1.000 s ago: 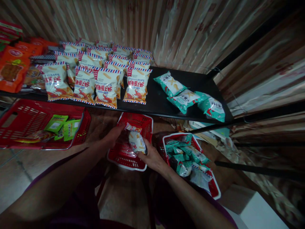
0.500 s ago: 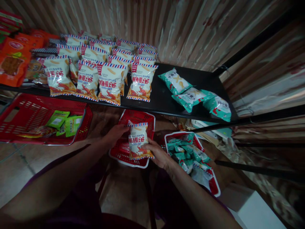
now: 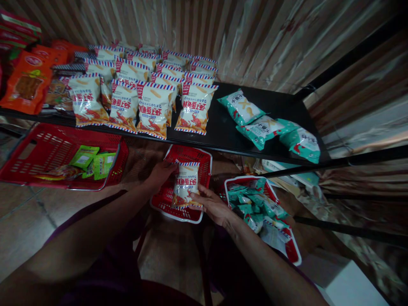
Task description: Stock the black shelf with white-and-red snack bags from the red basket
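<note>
A white snack bag (image 3: 187, 180) with red lettering, an orange bottom and striped edges is held over a red basket (image 3: 205, 165). At its upper left corner, my left hand (image 3: 162, 173) grips the bag. My right hand (image 3: 213, 205) holds its lower right side, thumb on the front and fingers partly hidden behind. Matching snack bags (image 3: 155, 109) stand upright in rows on the black shelf (image 3: 219, 142) above. To the right of my right hand is a second basket (image 3: 227, 182), holding teal snack bags (image 3: 251, 199).
Several teal bags (image 3: 264, 129) lie on the shelf's right part. Orange packets (image 3: 28, 83) stand at its left. A red basket (image 3: 19, 163) with green packets (image 3: 103, 165) sits below left. A white box (image 3: 347, 280) is at lower right, near black metal shelf bars (image 3: 366, 158).
The whole scene has shifted slightly right in view. Both hands still hold the snack bag, which has tilted slightly. The shelf and baskets look the same.
</note>
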Demonstrator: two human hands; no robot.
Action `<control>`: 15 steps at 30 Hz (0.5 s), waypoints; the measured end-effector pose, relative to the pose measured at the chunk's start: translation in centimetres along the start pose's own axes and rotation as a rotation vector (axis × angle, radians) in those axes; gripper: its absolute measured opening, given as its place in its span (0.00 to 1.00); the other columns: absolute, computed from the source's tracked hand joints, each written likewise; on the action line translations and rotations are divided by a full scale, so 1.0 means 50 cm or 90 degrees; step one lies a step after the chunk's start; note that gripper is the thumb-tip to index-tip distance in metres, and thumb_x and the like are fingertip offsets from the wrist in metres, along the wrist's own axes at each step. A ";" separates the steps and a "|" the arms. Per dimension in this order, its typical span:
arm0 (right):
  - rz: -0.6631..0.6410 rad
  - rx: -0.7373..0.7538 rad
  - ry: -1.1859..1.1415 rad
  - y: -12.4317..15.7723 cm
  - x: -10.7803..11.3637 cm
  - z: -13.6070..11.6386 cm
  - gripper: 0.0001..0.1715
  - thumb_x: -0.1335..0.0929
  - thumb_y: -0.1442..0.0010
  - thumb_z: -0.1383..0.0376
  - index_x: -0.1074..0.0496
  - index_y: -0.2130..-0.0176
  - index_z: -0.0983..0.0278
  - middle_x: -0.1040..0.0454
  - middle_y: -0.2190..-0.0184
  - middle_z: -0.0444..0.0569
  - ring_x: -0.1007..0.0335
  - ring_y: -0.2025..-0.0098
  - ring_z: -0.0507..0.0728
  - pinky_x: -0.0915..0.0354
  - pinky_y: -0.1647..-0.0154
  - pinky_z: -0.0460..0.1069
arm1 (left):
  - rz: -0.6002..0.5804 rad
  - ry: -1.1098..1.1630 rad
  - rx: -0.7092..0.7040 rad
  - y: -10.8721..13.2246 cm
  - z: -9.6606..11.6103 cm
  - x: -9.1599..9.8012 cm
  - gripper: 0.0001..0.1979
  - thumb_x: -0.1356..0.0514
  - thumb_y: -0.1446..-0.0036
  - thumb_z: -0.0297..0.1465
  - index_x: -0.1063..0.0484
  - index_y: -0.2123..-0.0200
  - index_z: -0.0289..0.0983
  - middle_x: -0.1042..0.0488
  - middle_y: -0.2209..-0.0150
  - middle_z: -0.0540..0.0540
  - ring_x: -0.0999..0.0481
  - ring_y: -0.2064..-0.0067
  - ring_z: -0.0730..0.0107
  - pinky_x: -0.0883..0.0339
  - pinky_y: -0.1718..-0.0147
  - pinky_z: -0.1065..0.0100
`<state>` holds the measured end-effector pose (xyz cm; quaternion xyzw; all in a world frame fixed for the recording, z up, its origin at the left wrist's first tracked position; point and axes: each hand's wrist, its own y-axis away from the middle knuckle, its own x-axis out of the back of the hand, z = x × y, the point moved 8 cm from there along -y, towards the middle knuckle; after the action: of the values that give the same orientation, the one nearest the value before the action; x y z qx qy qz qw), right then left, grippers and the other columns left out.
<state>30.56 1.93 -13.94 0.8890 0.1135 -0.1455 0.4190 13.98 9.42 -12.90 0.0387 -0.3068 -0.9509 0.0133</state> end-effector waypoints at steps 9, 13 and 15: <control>0.022 0.020 -0.015 0.007 0.007 -0.011 0.28 0.23 0.59 0.58 0.28 0.57 0.60 0.23 0.59 0.47 0.25 0.61 0.55 0.30 0.62 0.50 | -0.058 0.064 0.127 0.031 -0.008 -0.036 0.14 0.37 0.58 0.41 0.28 0.71 0.37 0.25 0.73 0.47 0.27 0.71 0.67 0.35 0.69 0.66; 0.008 0.021 -0.006 0.003 0.005 -0.006 0.31 0.23 0.60 0.58 0.29 0.56 0.61 0.22 0.62 0.47 0.25 0.65 0.54 0.31 0.64 0.48 | -0.082 0.056 0.128 0.036 -0.009 -0.040 0.15 0.34 0.60 0.39 0.29 0.70 0.37 0.25 0.73 0.47 0.27 0.71 0.67 0.34 0.68 0.66; 0.011 0.016 0.000 0.001 0.006 -0.003 0.32 0.23 0.60 0.59 0.30 0.55 0.61 0.22 0.62 0.47 0.25 0.65 0.54 0.31 0.64 0.48 | -0.098 0.057 0.119 0.036 -0.009 -0.042 0.15 0.33 0.61 0.38 0.29 0.71 0.36 0.25 0.73 0.47 0.27 0.70 0.67 0.34 0.68 0.66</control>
<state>30.87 2.05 -13.91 0.8954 0.1037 -0.1431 0.4088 16.12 7.81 -12.10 0.1060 -0.3895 -0.9136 -0.0497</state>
